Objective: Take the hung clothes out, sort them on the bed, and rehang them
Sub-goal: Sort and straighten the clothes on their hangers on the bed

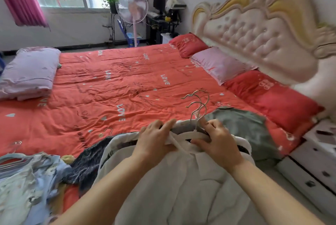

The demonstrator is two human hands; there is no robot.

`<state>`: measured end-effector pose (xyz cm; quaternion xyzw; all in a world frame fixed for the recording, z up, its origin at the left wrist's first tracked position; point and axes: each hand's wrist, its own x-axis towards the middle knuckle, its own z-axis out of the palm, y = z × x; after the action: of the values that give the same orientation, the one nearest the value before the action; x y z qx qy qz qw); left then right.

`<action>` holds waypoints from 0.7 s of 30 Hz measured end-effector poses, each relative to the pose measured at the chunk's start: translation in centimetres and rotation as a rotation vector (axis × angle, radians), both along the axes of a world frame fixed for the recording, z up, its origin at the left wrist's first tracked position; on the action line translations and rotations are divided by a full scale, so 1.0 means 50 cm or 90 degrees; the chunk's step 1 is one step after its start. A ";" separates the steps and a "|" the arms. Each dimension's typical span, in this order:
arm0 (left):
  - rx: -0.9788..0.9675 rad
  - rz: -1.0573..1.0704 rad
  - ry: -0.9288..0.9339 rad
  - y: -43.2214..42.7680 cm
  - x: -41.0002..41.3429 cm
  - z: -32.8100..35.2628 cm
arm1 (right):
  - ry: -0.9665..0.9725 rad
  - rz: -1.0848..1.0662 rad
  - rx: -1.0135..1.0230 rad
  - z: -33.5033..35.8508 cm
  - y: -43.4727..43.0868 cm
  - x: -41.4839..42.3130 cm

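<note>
the bed (109, 82), spread with a red quilt, serves as the sorting surface, and the clothes lie in heaps along its near edge, within arm's reach. the white garment (181, 179) is on top in the middle, collar away from the person, probably so its hanger can be worked from above. a pale blue pile (27, 179), hangers still in it, sits apart at the left, which looks like a group already sorted. a grey-green garment (245, 130) lies partly under the white one on the right, and a dark patterned garment (87, 161) pokes out on the left. the left hand (154, 139) pinches one arm of the white hanger (196, 136) at the collar. the right hand (220, 141) curls round it near the neck (how firmly is hard to tell through the blur). the metal hooks (198, 104) of several hangers fan out just beyond, so this heap is still unsorted.
</note>
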<state>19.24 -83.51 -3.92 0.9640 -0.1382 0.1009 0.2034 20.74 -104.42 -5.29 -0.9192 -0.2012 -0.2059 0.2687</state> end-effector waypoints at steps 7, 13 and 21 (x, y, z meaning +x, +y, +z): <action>-0.043 -0.019 -0.042 -0.281 -0.101 0.087 | -0.074 -0.017 -0.042 0.113 -0.280 -0.103; -0.136 -0.005 -0.037 -0.392 -0.111 0.112 | -0.158 -0.019 -0.111 0.172 -0.384 -0.105; -0.149 0.035 -0.014 -0.385 -0.041 0.081 | -0.120 0.010 -0.108 0.142 -0.378 -0.016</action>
<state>17.17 -102.76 0.15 0.9359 -0.1013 0.1327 0.3102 19.93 -123.33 1.79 -0.9134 -0.2497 -0.2716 0.1718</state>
